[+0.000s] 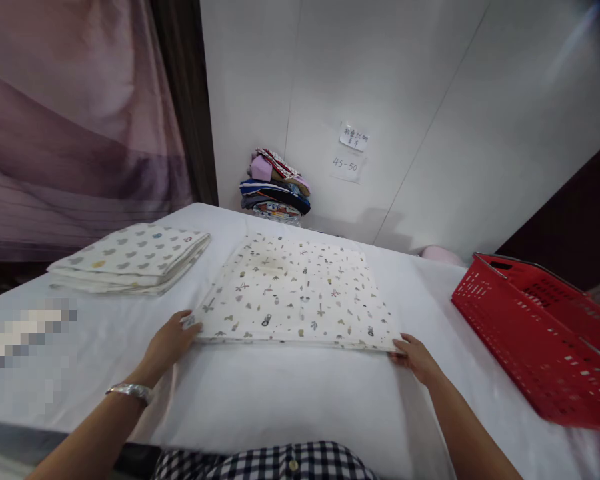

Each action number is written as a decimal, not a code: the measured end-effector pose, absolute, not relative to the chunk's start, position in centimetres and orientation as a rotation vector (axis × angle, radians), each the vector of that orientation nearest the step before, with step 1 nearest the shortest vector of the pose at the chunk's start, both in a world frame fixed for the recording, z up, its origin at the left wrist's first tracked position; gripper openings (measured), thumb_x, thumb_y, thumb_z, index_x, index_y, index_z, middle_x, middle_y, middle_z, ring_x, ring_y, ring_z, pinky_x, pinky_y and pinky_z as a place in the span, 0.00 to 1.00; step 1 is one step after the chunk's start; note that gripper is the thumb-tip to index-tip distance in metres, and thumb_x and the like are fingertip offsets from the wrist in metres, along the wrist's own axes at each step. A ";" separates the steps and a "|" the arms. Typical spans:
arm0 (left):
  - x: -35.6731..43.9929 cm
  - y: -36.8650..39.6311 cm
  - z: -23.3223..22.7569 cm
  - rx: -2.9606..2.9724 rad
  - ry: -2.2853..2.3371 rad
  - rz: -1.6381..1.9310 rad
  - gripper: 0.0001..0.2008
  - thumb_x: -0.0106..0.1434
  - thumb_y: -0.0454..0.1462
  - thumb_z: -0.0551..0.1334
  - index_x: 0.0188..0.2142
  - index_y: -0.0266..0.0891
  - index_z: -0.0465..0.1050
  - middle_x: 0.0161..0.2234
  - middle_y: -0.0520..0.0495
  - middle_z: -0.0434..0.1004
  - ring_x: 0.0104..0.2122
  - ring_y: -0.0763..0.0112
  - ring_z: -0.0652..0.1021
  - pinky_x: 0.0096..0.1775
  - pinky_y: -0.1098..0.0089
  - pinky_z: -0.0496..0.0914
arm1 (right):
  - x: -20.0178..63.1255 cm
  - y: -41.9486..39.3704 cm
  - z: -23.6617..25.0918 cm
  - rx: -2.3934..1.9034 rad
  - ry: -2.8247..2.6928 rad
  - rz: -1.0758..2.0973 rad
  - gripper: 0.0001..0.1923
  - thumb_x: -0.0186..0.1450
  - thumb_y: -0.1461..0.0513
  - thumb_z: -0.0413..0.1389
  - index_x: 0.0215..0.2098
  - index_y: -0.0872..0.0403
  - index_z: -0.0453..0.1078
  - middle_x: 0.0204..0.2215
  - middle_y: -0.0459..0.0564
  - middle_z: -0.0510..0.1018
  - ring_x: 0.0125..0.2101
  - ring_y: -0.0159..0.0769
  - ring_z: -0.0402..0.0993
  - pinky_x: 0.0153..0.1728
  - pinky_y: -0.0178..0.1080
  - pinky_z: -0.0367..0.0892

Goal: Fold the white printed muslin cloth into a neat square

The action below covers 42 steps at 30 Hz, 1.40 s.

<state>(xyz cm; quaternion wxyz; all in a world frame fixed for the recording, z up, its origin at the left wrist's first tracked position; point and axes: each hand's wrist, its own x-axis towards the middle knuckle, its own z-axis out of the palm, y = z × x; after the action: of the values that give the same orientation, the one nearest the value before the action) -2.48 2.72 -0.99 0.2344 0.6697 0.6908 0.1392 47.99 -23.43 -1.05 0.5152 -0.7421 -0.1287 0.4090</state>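
Note:
A cream cloth with small printed motifs lies folded flat in the middle of the white table. My left hand pinches its near left corner. My right hand grips its near right corner. Both hands rest low on the table surface, fingers closed on the fabric edge. A silver bracelet sits on my left wrist.
A stack of folded cream cloths with grey prints lies at the left. A red plastic basket stands at the right. A pile of colourful folded textiles leans against the far wall, under two paper notes.

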 end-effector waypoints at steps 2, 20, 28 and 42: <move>-2.8 2.6 -0.5 1.768 1.894 0.359 0.28 0.60 0.45 0.52 0.57 0.35 0.60 0.45 0.38 0.76 0.45 0.54 0.76 0.46 0.61 0.69 | 47.6 -24.3 -1.2 -1.800 -0.348 1.009 0.20 0.55 0.60 0.60 0.44 0.54 0.62 0.30 0.48 0.76 0.23 0.32 0.73 0.26 0.35 0.71; 0.9 2.7 1.3 1.352 1.883 0.881 0.29 0.57 0.48 0.59 0.56 0.36 0.63 0.53 0.36 0.68 0.46 0.55 0.75 0.44 0.61 0.71 | 41.0 -19.9 -0.1 -2.040 -1.434 0.417 0.22 0.62 0.54 0.49 0.53 0.51 0.68 0.57 0.52 0.67 0.55 0.45 0.63 0.55 0.46 0.62; 21.0 -2.4 6.8 1.991 1.213 0.842 0.24 0.61 0.37 0.56 0.58 0.43 0.59 0.48 0.43 0.73 0.40 0.66 0.75 0.42 0.66 0.70 | 38.3 -14.5 0.8 -1.353 -0.672 1.085 0.23 0.56 0.50 0.61 0.46 0.52 0.70 0.42 0.52 0.78 0.44 0.40 0.74 0.43 0.40 0.68; 26.1 -11.3 -0.4 2.710 0.460 0.373 0.21 0.56 0.33 0.57 0.51 0.38 0.61 0.47 0.42 0.70 0.47 0.59 0.68 0.49 0.58 0.62 | 40.7 -17.4 -0.3 -1.333 -0.352 1.223 0.21 0.53 0.57 0.64 0.43 0.51 0.65 0.25 0.43 0.75 0.24 0.31 0.70 0.24 0.32 0.64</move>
<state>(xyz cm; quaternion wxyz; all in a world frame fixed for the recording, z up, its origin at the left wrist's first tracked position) 26.12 -11.30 -0.38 0.1829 0.9604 0.1632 0.1324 40.72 -17.41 -0.33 0.6046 -0.5760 -0.1521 0.5287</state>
